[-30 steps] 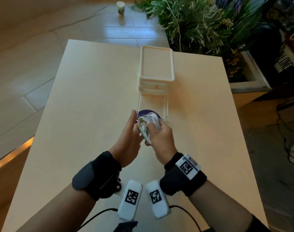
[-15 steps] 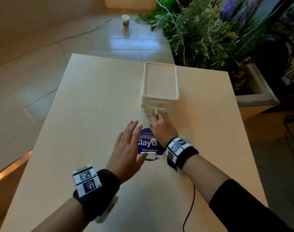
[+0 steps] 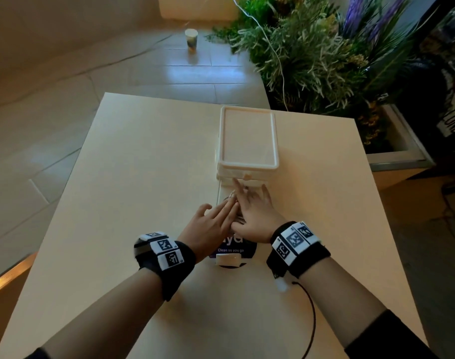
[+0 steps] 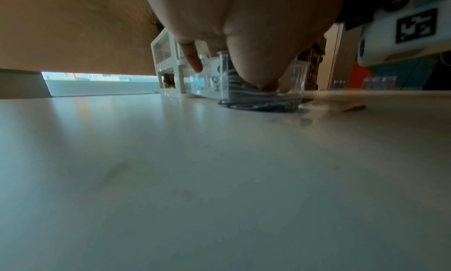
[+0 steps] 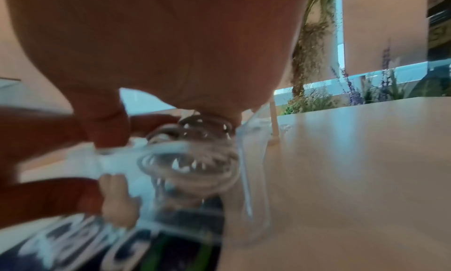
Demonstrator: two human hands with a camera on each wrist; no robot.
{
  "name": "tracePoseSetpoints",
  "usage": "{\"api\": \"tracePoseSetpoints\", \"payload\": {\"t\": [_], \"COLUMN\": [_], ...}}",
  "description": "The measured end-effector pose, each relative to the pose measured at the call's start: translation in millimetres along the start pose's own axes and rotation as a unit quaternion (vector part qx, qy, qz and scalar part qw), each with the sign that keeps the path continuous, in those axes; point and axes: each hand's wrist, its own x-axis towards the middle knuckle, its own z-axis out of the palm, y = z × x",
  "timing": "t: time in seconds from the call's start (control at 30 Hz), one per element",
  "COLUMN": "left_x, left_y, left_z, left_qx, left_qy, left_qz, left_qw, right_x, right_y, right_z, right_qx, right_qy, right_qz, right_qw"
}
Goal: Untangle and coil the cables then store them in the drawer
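Pressing down with both hands, the person works over the pulled-out clear drawer (image 3: 222, 193) at table (image 3: 133, 182) centre.

Head view: left hand (image 3: 208, 225) at about 8 o'clock of the drawer, fingers extended and laid flat, tips over the drawer's left part. Right hand (image 3: 252, 216) just beside it at 4 o'clock, fingers spread and straight, index tip reaching toward the white drawer unit (image 3: 248, 136) at 12 o'clock. Hands touch at the thumbs. Coiled cable (image 3: 231, 196) barely visible here, a pale sliver between the fingers. Purple sticker (image 3: 234, 251) shows under the drawer's near end, behind the white drawer handle (image 3: 227, 260).

Left wrist view: gives the side profile the head view lacks. Transparent drawer wall (image 4: 224, 76) stands on the table; cable loops (image 4: 244, 86) sit inside it, under the thumb (image 4: 263, 76), which presses down on them. One finger (image 4: 192, 59) points down beyond, relaxed.

Right wrist view: blurred, but shows the coil (image 5: 195, 159) from close in, several pale loops lying in the drawer under the palm (image 5: 171, 53). Thumb (image 5: 105, 124) rests at the coil's left edge; left-hand fingertip (image 5: 117, 200) touches the drawer from 9 o'clock. Neither hand curls round the cable.

Plants (image 3: 338, 53) at 1 o'clock off the table; paper cup (image 3: 191, 40) on the floor at 11 o'clock.
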Motion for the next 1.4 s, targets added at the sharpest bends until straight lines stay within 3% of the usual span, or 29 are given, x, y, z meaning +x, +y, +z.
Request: {"api": "tracePoseSetpoints", "payload": {"t": [0.17,0.33,0.4,0.5,0.73,0.97,1.27,1.33,1.4], "left_x": [-1.1,0.4,1.5,6.6,29.9,22.4,31.7,33.4,39.2], "left_y": [-7.4,-6.8,-6.8,-11.1,-16.1,-21.9,-18.6,-17.1,-18.0], "left_z": [6.5,6.8,2.7,0.1,-8.2,-9.6,-11.3,-15.0,-23.5], "left_qx": [0.031,0.052,0.049,0.051,0.053,0.044,0.063,0.045,0.025], "left_qy": [0.0,0.012,0.024,0.02,-0.026,0.015,-0.041,-0.026,0.053], "left_qz": [0.023,0.019,0.024,0.033,-0.02,-0.008,-0.046,-0.046,-0.034], "left_qw": [0.999,0.998,0.998,0.998,0.998,0.999,0.996,0.998,0.998], "right_x": [-10.8,-39.0,-44.7,-36.6,-1.8,22.1,-27.4,-29.6,-16.9], "right_y": [10.4,-7.0,-12.9,-4.4,14.2,25.2,13.9,10.4,13.0], "right_z": [-14.7,3.6,22.9,40.1,7.5,-3.1,28.8,32.0,29.6], "right_qx": [0.022,0.024,-0.023,-0.092,-0.134,-0.074,-0.124,-0.132,-0.125], "right_qy": [0.036,0.2,0.172,0.11,0.02,0.097,0.223,0.207,0.178], "right_qz": [0.028,-0.017,-0.06,-0.064,-0.037,-0.049,-0.068,-0.065,-0.037], "right_qw": [0.999,0.979,0.983,0.988,0.99,0.991,0.964,0.967,0.975]}}
